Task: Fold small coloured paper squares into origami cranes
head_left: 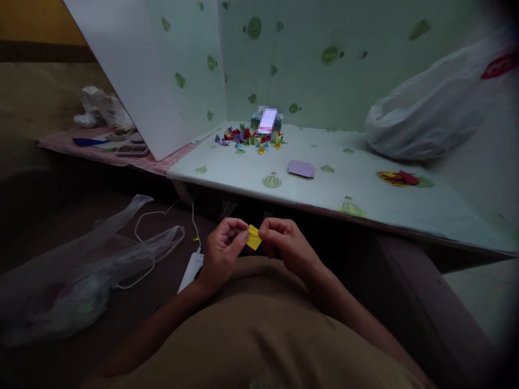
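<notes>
A small folded piece of yellow paper is pinched between both my hands, low in the view just below the table's front edge. My left hand grips its left side with closed fingers. My right hand grips its right side, thumb and fingers pressed together. On the table behind lie a lilac paper stack, a pile of small coloured folded paper pieces and some red and yellow paper.
The low table has a pale green leaf-patterned cover and walls. A white plastic bag sits at the right. Clear plastic bags, a white cable and charger lie on the floor at left. A white board leans at back left.
</notes>
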`<state>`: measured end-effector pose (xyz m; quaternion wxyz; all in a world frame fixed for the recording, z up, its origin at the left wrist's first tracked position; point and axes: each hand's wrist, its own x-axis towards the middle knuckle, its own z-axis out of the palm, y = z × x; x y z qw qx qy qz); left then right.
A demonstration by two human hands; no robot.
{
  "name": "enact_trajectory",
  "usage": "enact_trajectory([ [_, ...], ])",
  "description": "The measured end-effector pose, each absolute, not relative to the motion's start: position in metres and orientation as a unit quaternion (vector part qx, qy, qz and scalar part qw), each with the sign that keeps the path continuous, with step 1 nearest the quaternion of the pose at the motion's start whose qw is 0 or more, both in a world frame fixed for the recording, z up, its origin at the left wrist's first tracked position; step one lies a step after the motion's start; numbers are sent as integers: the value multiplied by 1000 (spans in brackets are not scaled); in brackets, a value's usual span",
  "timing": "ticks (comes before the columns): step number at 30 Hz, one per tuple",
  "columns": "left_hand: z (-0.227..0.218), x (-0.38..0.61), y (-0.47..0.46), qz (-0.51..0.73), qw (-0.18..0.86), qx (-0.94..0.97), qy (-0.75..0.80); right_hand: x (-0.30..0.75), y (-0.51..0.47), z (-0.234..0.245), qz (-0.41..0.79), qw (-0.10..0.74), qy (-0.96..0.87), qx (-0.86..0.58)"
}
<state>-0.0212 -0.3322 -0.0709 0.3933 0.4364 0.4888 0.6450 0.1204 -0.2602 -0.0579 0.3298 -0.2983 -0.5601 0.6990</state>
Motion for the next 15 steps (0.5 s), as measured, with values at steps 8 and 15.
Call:
enact_trajectory([
  [8, -75, -23, -334, 620, 354, 483, 507, 123, -260, -59, 686, 321, -597, -265],
  [15, -65, -24, -332, 581, 412, 453, 536, 123, -260, -60, 683, 315, -603, -266],
])
